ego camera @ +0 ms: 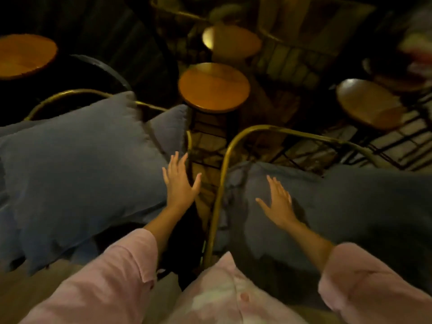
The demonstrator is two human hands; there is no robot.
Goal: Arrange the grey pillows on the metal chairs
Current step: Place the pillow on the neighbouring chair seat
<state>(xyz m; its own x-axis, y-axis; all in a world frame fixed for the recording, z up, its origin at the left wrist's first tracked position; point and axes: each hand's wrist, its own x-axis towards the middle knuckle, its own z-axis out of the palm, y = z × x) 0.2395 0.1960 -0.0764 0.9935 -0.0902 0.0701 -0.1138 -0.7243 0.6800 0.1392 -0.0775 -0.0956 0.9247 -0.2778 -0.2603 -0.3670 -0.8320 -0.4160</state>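
A big grey pillow (79,174) lies on the left metal chair (70,91), whose gold rail curves behind it. A second grey pillow (170,129) stands behind it at that chair's right end. Another grey pillow (350,206) fills the right metal chair (231,146) inside its gold rail. My left hand (180,183) is flat and open at the right edge of the big left pillow. My right hand (278,204) rests open, fingers spread, on the right pillow. Neither hand grips anything.
Round wooden side tables stand beyond the chairs: one in the middle (214,86), one behind it (231,42), one at far left (25,54), one at right (369,104). A narrow dark gap separates the two chairs. The room is dim.
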